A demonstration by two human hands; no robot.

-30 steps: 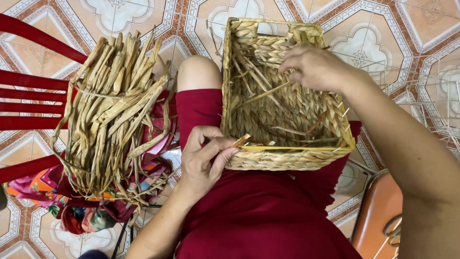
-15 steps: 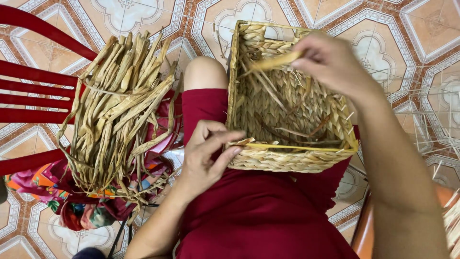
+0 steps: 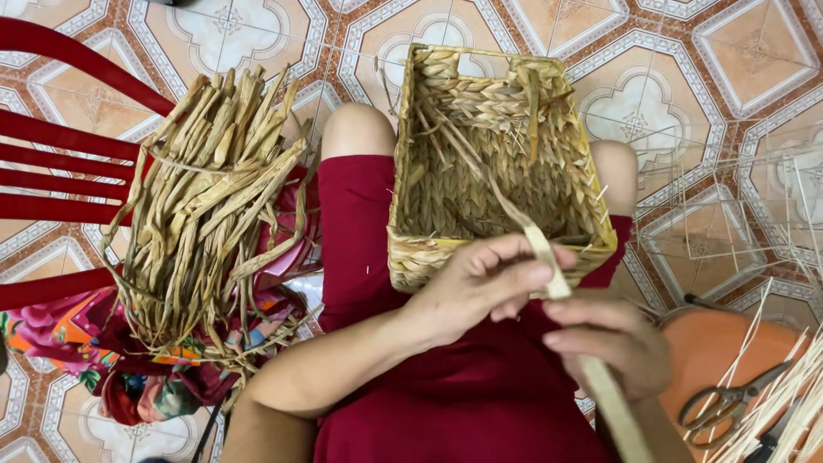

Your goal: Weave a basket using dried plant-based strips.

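A rectangular woven straw basket rests on my lap, over a dark red garment. A long flat dried-grass strand runs from inside the basket, over its near rim, down to the bottom edge of the view. My left hand pinches this strand at the near rim. Just below it, my right hand grips the same strand. Both hands sit in front of the basket's near wall.
A thick bundle of dried grass strands lies on a red plastic chair at the left, over a flowered cloth. Scissors and thin pale reeds lie on an orange stool at the lower right. The floor is patterned tile.
My right hand has left the basket's far side and pulled the strand toward me across the near rim. My left hand has shifted right along the rim onto the strand.
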